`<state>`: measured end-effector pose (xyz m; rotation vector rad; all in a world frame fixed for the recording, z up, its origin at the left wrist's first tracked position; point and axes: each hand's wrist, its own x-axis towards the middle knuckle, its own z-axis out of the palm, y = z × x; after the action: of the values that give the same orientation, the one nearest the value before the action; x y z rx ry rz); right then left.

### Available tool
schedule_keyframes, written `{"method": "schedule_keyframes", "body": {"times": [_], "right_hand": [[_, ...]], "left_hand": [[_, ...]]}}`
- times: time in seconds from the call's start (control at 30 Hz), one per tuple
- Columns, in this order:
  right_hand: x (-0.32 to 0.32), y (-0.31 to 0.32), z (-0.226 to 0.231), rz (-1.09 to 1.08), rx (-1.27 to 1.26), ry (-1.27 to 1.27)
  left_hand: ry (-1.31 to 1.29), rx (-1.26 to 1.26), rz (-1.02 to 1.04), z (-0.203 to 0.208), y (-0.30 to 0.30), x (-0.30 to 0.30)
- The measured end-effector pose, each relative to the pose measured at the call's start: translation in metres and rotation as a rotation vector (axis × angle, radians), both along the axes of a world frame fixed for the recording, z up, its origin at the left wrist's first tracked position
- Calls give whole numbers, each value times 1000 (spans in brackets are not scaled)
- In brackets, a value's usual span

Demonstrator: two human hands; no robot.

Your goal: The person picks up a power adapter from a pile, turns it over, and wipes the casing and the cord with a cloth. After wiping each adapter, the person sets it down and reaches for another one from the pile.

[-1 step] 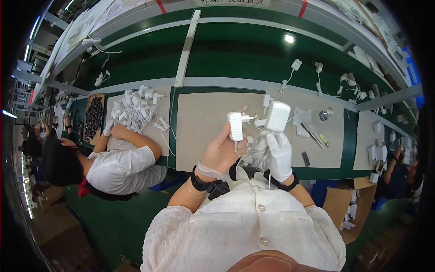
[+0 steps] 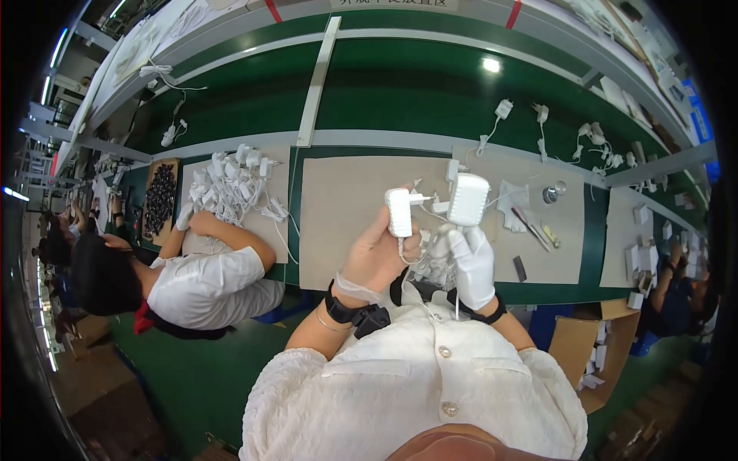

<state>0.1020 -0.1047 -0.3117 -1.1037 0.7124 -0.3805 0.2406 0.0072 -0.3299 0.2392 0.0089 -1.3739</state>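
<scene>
The bare left hand [image 2: 377, 250] is gripping a white adapter [image 2: 400, 213] between thumb and fingers, its plug pointing right, while the gloved right hand [image 2: 474, 269] is pinching a broader adapter [image 2: 467, 196] by its lower end; neither of the hands is standing open. Both pieces are hovering side by side over the mat [image 2: 338, 230], so the handling of this pair is seemingly midway: both are being held up, and neither is resting on the worktop [image 2: 591, 253]. The view isn't showing whether either is finished. White cords [image 2: 437, 269] are bunching between the hands, partly hidden, leaving it unclear how many pieces are remaining there. A glove [image 2: 511, 206], tweezers [image 2: 530, 229] and a dark block [image 2: 520, 269] are lying untouched to the right. Further left, a large pile [image 2: 231, 184] of adapters is lying before a co-worker [image 2: 207, 280], and a box [image 2: 569, 342] at right is holding white pieces
</scene>
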Motion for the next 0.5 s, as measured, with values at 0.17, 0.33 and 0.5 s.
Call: {"method": "schedule_keyframes", "body": {"times": [0.17, 0.33, 0.5], "right_hand": [[-3, 20, -14, -44, -32, -50], [-2, 24, -16, 16, -257, -25], [1, 27, -7, -133, -119, -203]], "left_hand": [[-67, 55, 66, 13, -2, -9], [-382, 129, 200, 26, -5, -24], [-553, -16, 191, 24, -3, -26]]}}
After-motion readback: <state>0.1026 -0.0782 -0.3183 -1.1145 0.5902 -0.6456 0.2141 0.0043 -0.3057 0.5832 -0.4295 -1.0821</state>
